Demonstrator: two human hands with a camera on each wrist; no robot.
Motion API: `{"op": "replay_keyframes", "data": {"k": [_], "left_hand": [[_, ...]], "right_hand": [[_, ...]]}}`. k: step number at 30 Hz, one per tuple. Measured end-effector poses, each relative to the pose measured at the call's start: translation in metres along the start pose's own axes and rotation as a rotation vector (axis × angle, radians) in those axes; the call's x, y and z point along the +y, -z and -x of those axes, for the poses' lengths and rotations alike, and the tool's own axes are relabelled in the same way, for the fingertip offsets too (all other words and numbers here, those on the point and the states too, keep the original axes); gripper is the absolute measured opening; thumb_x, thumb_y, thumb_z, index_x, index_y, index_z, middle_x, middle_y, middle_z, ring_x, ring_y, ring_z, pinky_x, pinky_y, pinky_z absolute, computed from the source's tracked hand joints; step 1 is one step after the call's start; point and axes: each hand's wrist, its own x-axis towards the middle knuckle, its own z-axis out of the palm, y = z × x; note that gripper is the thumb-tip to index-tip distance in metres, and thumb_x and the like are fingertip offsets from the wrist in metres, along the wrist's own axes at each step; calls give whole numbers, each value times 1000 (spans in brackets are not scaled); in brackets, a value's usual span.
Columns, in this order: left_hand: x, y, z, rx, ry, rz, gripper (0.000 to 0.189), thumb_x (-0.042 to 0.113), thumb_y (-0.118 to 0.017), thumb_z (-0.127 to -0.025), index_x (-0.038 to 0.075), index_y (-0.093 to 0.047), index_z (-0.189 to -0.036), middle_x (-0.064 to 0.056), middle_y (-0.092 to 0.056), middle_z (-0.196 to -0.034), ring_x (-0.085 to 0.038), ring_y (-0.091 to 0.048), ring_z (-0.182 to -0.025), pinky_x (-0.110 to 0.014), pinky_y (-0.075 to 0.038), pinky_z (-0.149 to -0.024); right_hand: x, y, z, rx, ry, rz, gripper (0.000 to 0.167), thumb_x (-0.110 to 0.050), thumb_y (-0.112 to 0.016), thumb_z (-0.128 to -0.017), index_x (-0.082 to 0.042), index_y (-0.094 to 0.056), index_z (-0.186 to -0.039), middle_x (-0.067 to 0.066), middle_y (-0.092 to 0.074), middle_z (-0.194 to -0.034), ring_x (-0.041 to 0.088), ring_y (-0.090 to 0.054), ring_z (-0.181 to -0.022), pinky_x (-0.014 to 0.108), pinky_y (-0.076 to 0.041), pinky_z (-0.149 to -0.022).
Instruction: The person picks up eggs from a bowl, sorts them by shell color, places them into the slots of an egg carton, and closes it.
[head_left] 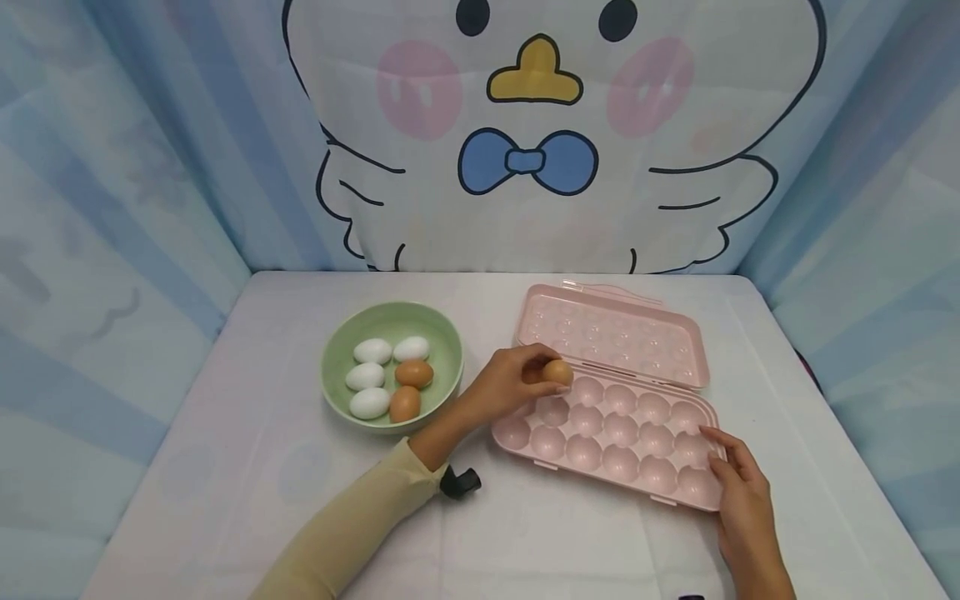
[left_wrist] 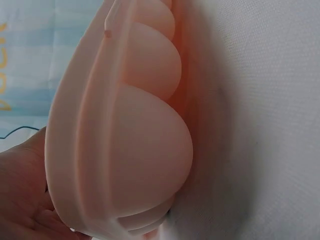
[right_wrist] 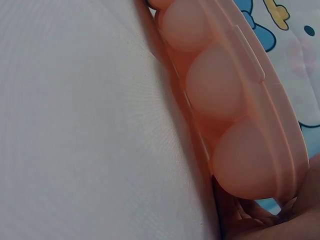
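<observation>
My left hand [head_left: 517,383] pinches a brown egg [head_left: 558,372] between thumb and fingers, over the back left cups of a pink egg carton [head_left: 620,429]. The carton lies open on the table, its lid [head_left: 611,333] folded back. At the carton's right end, my right hand [head_left: 750,500] grips the edge; in the right wrist view its fingers [right_wrist: 240,212] reach around the carton's end. The left wrist view shows the carton's rounded cups [left_wrist: 150,150] from the side, with part of the left hand [left_wrist: 20,185] behind; the held egg is hidden there.
To the left stands a green bowl [head_left: 453,337] holding several white eggs [head_left: 372,351] and two brown eggs [head_left: 405,404]. A white cloth covers the table [head_left: 525,542]. Behind it hangs a curtain with a cartoon print [head_left: 525,225], and blue curtains [head_left: 112,250] close off both sides.
</observation>
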Motion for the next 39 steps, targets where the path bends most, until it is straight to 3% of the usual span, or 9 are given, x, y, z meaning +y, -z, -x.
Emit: {"op": "replay_keyframes", "data": {"k": [9, 17, 21, 28, 34, 39], "left_hand": [[-7, -6, -7, 7, -13, -20, 36, 26, -86, -89, 11, -71, -118, 2, -63, -89, -22, -58, -81, -24, -45, -68], [-11, -13, -7, -9, 27, -61, 35, 30, -85, -89, 14, -72, -117, -7, -62, -88, -17, -54, -79, -25, -43, -68], [-11, -13, -7, -8, 35, -62, 36, 31, -86, -88, 16, -72, -117, -2, -62, -88, -15, -54, -79, -26, -43, -69], [-12, -15, -8, -15, 57, -71, 36, 28, -86, -88, 15, -73, -118, 7, -65, -98, -10, -56, -87, -25, -45, -78], [-13, -19, -8, -26, 0, -226, 38, 24, -85, -88, 13, -73, -123, 1, -69, -110, -12, -58, -101, -27, -45, -92], [-14, -20, -4, -7, -13, -281, 42, 20, -87, -86, 10, -73, -125, -2, -68, -121, -18, -59, -114, -32, -45, -100]], "right_hand": [[-2, 1, 2, 2, 11, 2, 44, -8, -31, -112, -11, -47, -153, -3, -11, -172, 7, -6, -153, 25, -16, -120], [-1, 2, 1, -7, -4, 11, 45, -9, -30, -112, -12, -45, -154, -2, -9, -172, 8, -1, -154, 28, -13, -121], [-1, 2, 0, -6, -13, 7, 45, -9, -30, -112, -13, -45, -155, -1, -9, -172, 7, -1, -154, 28, -13, -121], [-2, 1, 0, 1, -21, 12, 45, -8, -30, -112, -12, -45, -154, -1, -9, -172, 9, -3, -154, 30, -15, -121], [-2, 0, -1, 18, -40, 25, 45, -10, -30, -112, -15, -46, -154, -3, -11, -172, 9, -4, -154, 29, -16, -121], [-1, 0, -2, 12, -43, 23, 45, -10, -29, -112, -16, -46, -154, -4, -10, -172, 8, -2, -154, 30, -14, -121]]}}
